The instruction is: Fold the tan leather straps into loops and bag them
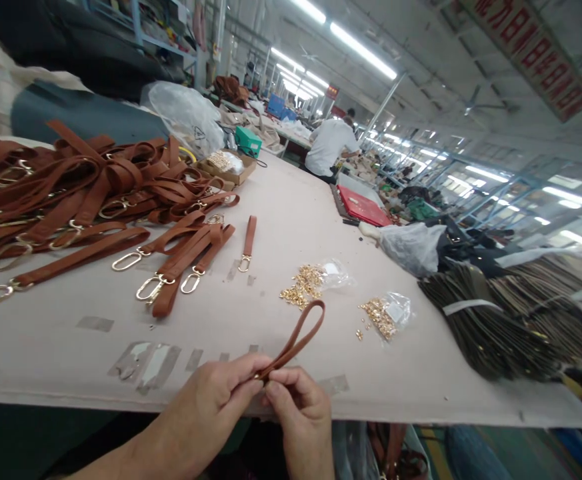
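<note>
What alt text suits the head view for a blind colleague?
The left hand and right hand pinch a looped brown strap at a table. Small piles of gold pieces lie beyond; clip-ended brown straps are heaped to the left.

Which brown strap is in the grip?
The looped strap, pinched by the left hand and right hand. No hand touches the strap pile or the lone short strap beside it.
</note>
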The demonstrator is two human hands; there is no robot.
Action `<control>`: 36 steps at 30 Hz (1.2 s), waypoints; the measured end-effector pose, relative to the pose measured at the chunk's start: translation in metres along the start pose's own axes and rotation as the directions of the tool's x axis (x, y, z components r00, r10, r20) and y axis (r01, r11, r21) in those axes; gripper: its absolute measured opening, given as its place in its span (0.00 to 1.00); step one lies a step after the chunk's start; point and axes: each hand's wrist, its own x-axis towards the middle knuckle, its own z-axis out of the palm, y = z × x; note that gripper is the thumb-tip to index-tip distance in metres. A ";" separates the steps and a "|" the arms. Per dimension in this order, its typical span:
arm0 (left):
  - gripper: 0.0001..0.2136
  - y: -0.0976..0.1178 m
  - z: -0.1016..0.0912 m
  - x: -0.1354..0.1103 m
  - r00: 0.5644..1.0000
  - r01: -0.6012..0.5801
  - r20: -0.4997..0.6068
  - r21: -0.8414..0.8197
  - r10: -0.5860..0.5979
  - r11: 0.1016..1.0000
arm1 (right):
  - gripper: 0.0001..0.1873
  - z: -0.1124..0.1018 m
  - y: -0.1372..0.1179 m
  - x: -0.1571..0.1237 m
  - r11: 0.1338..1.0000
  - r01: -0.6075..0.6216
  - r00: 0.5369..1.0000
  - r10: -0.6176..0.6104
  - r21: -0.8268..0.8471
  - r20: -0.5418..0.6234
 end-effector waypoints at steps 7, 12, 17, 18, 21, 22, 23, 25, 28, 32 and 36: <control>0.14 -0.015 0.004 -0.007 0.997 -0.066 0.039 0.154 0.060 0.986 | 0.08 0.008 -0.003 -0.008 0.993 0.073 0.995 -0.066 0.098 -0.070; 0.14 -0.014 0.008 -0.006 0.991 -0.134 0.017 0.167 0.134 0.977 | 0.08 0.010 -0.007 -0.010 0.992 0.125 0.983 -0.122 0.007 -0.136; 0.10 -0.009 0.006 0.004 0.993 -0.060 0.105 0.066 0.052 0.996 | 0.07 -0.012 -0.011 -0.001 0.973 0.132 0.989 -0.142 -0.187 -0.042; 0.10 -0.011 0.006 0.005 0.994 -0.010 0.110 0.019 0.008 1.000 | 0.08 -0.025 -0.012 0.004 0.948 0.133 0.986 -0.156 -0.288 -0.060; 0.11 -0.021 0.005 0.009 0.986 0.127 0.131 -0.168 -0.106 0.978 | 0.13 -0.080 -0.013 0.025 0.738 0.073 0.922 -0.307 -0.671 -0.237; 0.12 -0.025 0.005 0.010 0.979 0.170 0.153 -0.244 -0.135 0.955 | 0.14 -0.100 -0.012 0.034 0.673 0.035 0.891 -0.356 -0.739 -0.281; 0.15 -0.028 0.004 0.012 0.971 0.211 0.181 -0.327 -0.157 0.921 | 0.15 -0.120 -0.010 0.042 0.625 0.008 0.873 -0.385 -0.781 -0.299; 0.19 -0.033 0.005 0.016 0.954 0.281 0.228 -0.476 -0.192 0.833 | 0.16 -0.152 -0.007 0.058 0.554 -0.005 0.867 -0.412 -0.833 -0.280; 0.21 -0.035 0.006 0.022 0.948 0.313 0.240 -0.585 -0.209 0.748 | 0.15 -0.178 -0.004 0.075 0.445 0.055 0.896 -0.416 -0.894 -0.152; 0.18 -0.041 0.005 0.027 0.946 0.317 0.253 -0.614 -0.200 0.723 | 0.13 -0.183 -0.005 0.086 0.331 0.132 0.918 -0.396 -0.934 -0.011; 0.21 -0.048 0.001 0.029 0.947 0.321 0.197 -0.524 -0.255 0.789 | 0.12 -0.183 -0.009 0.094 0.266 0.125 0.927 -0.375 -0.956 0.017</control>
